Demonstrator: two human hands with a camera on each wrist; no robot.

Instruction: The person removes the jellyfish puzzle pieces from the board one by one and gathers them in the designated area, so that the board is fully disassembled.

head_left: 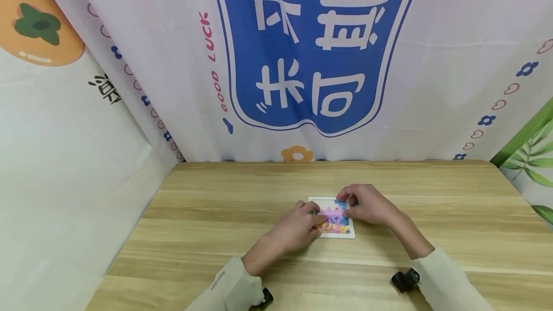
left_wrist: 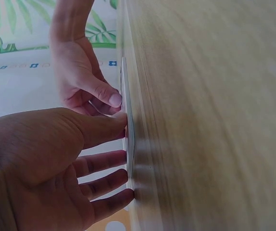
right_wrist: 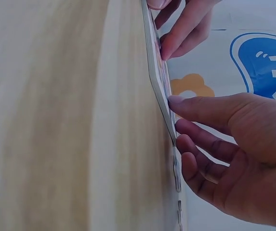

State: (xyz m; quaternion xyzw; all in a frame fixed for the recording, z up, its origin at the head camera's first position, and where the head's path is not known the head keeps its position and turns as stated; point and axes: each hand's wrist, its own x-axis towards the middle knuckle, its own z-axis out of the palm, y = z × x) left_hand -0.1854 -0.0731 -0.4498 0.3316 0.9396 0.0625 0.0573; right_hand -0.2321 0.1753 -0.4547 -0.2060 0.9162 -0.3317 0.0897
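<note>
A jigsaw puzzle [head_left: 330, 227] with a pink, yellow and blue picture and a white border lies flat on the table. Its upper left part looks pale in the head view. My left hand [head_left: 298, 227] rests over the left side, with fairly straight fingers and thumb touching the puzzle. At the upper right corner, my right hand [head_left: 367, 204] touches the puzzle with its thumb [right_wrist: 190, 107] on the face near the edge. The other right fingers bend loosely by that edge. No loose piece shows in either hand, though the fingers hide parts of the picture.
The wooden table [head_left: 207, 215] spreads around the puzzle. A printed cloth [head_left: 181, 109] hangs behind the table and along the left. A black wrist device [head_left: 404, 281] sits at the right sleeve. Small thin items [right_wrist: 177, 175] lie beyond the puzzle, their kind unclear.
</note>
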